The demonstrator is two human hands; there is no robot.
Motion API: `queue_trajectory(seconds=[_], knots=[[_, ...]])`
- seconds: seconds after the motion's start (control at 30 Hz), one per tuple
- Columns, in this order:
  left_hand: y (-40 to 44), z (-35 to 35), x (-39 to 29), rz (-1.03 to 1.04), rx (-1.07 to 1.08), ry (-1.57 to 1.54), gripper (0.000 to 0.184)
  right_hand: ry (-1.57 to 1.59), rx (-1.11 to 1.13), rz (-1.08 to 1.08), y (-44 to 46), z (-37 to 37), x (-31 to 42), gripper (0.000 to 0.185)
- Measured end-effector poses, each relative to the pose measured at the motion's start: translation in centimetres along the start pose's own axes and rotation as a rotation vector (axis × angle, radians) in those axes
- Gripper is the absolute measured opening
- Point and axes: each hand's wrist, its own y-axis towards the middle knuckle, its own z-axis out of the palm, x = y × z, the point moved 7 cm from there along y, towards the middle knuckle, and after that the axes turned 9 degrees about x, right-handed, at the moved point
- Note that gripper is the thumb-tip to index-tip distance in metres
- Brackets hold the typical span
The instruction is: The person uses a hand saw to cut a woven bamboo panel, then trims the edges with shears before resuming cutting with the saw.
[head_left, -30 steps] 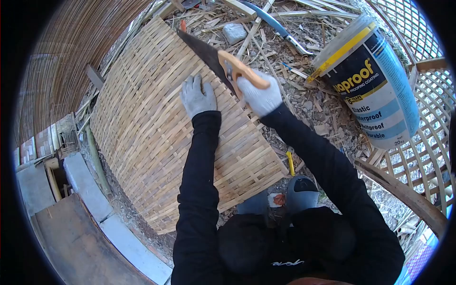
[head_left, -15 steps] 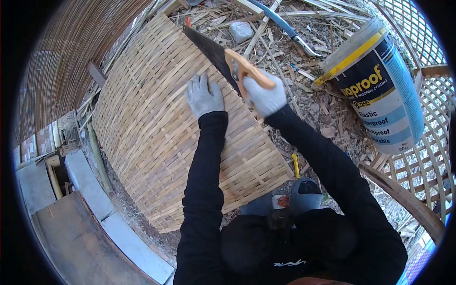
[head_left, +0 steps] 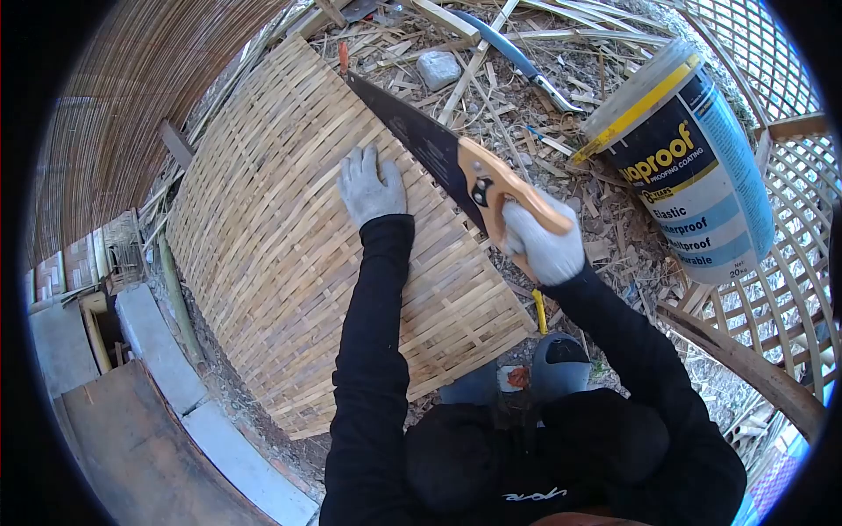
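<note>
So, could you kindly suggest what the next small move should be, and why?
Probably a forward push of the saw by the right hand: the blade lies along the edge of the woven mat, and the left hand rests on it, seemingly as a brace.

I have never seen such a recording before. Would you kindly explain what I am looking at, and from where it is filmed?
There is no machine here, only a person working with two gloved hands. One camera, worn on the head, looks forward and down, so the person's own sleeves reach in from below. In front lies a large woven panel. The left hand rests flat on it. The right hand grips the wooden handle of a saw, whose blade is at the panel's right edge. Beyond that edge are a stone and, further right, a large labelled bucket.
</note>
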Motion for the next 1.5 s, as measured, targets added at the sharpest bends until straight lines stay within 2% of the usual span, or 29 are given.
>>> queue_trajectory(seconds=[0.13, 0.27, 0.3, 0.37, 0.43, 0.53, 0.67, 0.77, 0.87, 1.0, 1.1, 1.17, 1.23, 1.27, 1.3, 1.37, 1.5], knots=[[0.0, 0.3, 0.0, -0.001, 0.01, 0.005, 0.041, -0.355, -0.005, -0.113, -0.3, -0.2, 1.6, 0.027], [-0.1, 0.4, -0.4, -0.003, -0.011, 0.018, 0.039, -0.173, -0.053, -0.08, 5.4, 2.2, -1.2, 0.027], [0.1, 0.6, -0.2, 0.002, -0.014, 0.003, 0.039, -0.225, -0.071, -0.186, 7.4, 3.0, -1.0, 0.026], [0.0, 0.4, 0.1, 0.004, 0.016, -0.011, 0.039, -0.305, -0.054, -0.265, 11.0, 4.1, -1.3, 0.025], [0.2, 0.3, 0.0, -0.005, 0.057, -0.031, 0.039, -0.135, -0.058, -0.155, 12.4, 4.3, -1.1, 0.026], [0.0, 0.2, -0.1, 0.02, -0.02, 0.017, 0.042, 0.079, -0.046, -0.039, 11.9, 3.4, -2.0, 0.026], [-0.3, 0.4, 0.4, -0.002, -0.005, -0.008, 0.043, 0.223, -0.021, -0.047, 7.7, 2.7, -2.8, 0.019], [-0.1, 0.4, 0.3, -0.009, 0.006, -0.028, 0.044, 0.245, -0.011, 0.032, 2.5, 1.0, -1.5, 0.018], [-0.4, 0.7, 0.6, -0.005, -0.005, -0.014, 0.043, -0.105, 0.003, 0.06, -1.6, -1.4, -0.4, 0.026], [-0.2, 1.1, 0.5, 0.011, -0.042, 0.022, 0.041, -0.29, -0.023, 0.025, -3.6, -1.7, 2.5, 0.032], [0.3, 0.6, 0.3, -0.001, -0.017, 0.01, 0.041, -0.005, 0.002, 0.154, -1.1, -0.2, 1.6, 0.03], [-0.3, 0.7, 0.2, -0.005, 0.029, -0.006, 0.042, 0.017, 0.003, 0.048, 2.8, 1.0, -1.5, 0.027], [0.1, 0.6, 0.1, -0.013, 0.037, -0.01, 0.042, -0.045, -0.073, -0.068, 7.8, 2.8, -2.4, 0.026], [-0.1, 0.5, 0.1, -0.011, 0.044, -0.015, 0.042, -0.154, -0.015, -0.071, 9.8, 3.6, -1.2, 0.026], [0.1, 0.4, 0.0, -0.006, 0.04, -0.024, 0.042, -0.009, -0.04, -0.074, 11.6, 4.2, -2.0, 0.026], [0.1, 0.3, 0.1, 0.015, 0.008, -0.019, 0.04, -0.317, -0.064, -0.391, 13.7, 4.7, -1.2, 0.026], [0.2, 0.6, 0.1, 0.045, -0.065, -0.009, 0.038, -0.082, -0.016, -0.142, 10.6, 3.9, -1.0, 0.028]])
